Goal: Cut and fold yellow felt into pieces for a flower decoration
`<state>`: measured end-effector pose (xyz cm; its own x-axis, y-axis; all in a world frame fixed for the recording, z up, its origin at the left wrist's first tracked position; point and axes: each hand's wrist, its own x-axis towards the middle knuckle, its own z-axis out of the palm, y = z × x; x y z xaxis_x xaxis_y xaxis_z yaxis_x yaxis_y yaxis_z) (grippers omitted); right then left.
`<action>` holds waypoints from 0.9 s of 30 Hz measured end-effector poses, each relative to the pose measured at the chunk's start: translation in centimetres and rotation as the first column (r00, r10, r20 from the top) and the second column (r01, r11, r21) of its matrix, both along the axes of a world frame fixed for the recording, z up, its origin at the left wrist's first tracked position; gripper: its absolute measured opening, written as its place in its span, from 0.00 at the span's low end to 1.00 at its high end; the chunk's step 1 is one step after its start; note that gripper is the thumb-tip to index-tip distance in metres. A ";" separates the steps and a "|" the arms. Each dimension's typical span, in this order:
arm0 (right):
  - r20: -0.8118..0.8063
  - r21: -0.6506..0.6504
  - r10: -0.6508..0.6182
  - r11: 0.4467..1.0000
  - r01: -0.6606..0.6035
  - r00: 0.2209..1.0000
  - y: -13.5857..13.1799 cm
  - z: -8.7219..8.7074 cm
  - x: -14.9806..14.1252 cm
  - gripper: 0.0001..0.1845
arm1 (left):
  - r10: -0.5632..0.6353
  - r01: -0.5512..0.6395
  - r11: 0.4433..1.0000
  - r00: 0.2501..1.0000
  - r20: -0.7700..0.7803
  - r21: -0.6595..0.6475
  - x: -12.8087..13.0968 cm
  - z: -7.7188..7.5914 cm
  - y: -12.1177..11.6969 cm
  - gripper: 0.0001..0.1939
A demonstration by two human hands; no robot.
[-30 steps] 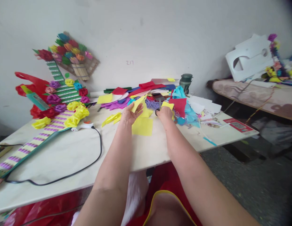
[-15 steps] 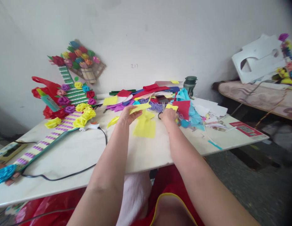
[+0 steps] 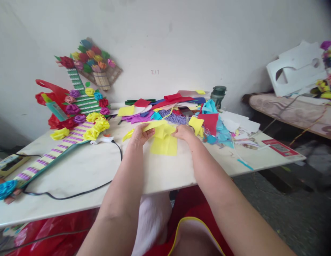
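My left hand [image 3: 138, 135] pinches the left end of a crumpled yellow paper piece [image 3: 158, 128] just above the table. My right hand [image 3: 183, 132] grips the same piece at its right end, fingers closed. Under it a flat yellow paper square [image 3: 164, 146] lies on the white table [image 3: 160, 174]. Behind my right hand sits another folded yellow scrap [image 3: 196, 125]. Something grey that may be scissors shows just past my right hand, too small to be sure.
A heap of coloured paper [image 3: 168, 105] covers the back of the table. A glue gun [image 3: 101, 141] with a black cord [image 3: 74, 194] lies left, beside a green frame with paper flowers [image 3: 74, 110]. A green jar [image 3: 218, 94] and a red card [image 3: 281, 148] sit right.
My right hand has left the scissors' spot and moved left onto the yellow piece. My left hand has lowered that piece toward the table, so both hands hold it.
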<state>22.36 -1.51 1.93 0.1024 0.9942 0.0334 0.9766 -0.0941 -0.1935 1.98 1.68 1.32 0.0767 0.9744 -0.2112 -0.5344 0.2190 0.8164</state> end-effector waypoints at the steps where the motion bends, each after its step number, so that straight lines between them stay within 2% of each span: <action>1: 0.003 -0.008 0.023 1.000 -0.023 1.000 -0.1 0.0 -0.1 0.19 | 0.005 -0.005 1.000 1.000 -0.003 -0.006 0.0 -0.2 0.1 0.08; 7: -0.064 -0.072 0.096 0.992 -0.101 0.993 -0.2 0.0 -0.3 0.12 | 0.037 -0.037 0.999 0.999 0.017 -0.031 0.0 -0.8 0.4 0.08; 13: -0.135 -0.002 0.128 0.992 -0.129 0.983 0.3 -0.9 0.1 0.11 | 0.074 -0.073 0.997 0.995 0.059 -0.022 -0.2 -0.8 0.5 0.07; 18: -0.227 -0.037 0.160 0.984 -0.173 0.961 0.9 -1.3 0.5 0.11 | 0.092 -0.095 0.995 0.989 0.114 0.021 -0.4 -1.1 0.6 0.06; 27: -0.240 -0.052 0.139 0.986 -0.155 0.961 0.1 -0.1 0.9 0.11 | 0.137 -0.151 0.986 0.976 0.168 0.076 -0.2 -1.2 0.8 0.07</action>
<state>23.27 -1.41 1.79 -0.0484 0.9979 -0.0442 0.9087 0.0256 -0.4166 1.74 2.45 0.10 -0.0397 0.9920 -0.1201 -0.6815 0.0611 0.7293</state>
